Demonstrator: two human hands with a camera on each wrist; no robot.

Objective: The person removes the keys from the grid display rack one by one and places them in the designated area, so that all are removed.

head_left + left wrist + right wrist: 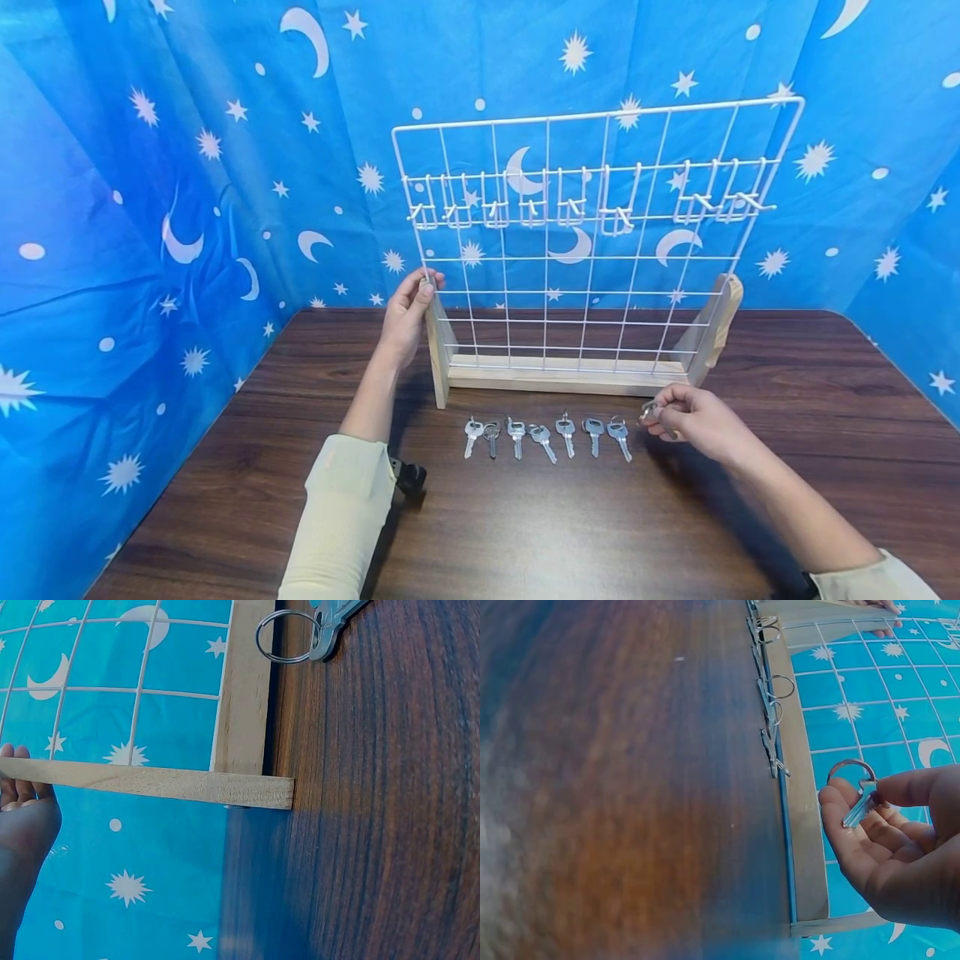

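A white wire grid rack [546, 292] stands upright in a pale wooden base [562, 381], with several white hooks [617, 221] along its upper part. My left hand [407, 321] grips the top of the left wooden side support [438, 358], thumb in front. To the right of the base, my right hand [699, 422] pinches a silver key [861, 806] between thumb and fingers. Its ring [849, 763] sticks up from the hand in the right wrist view. Several silver keys with rings [566, 429] lie in a row on the table before the base.
The brown wood-grain table [525, 525] runs back to a blue curtain [337, 100] with white moons and stars, which also hangs at the left and right. The right wooden side support [712, 329] rises close behind my right hand.
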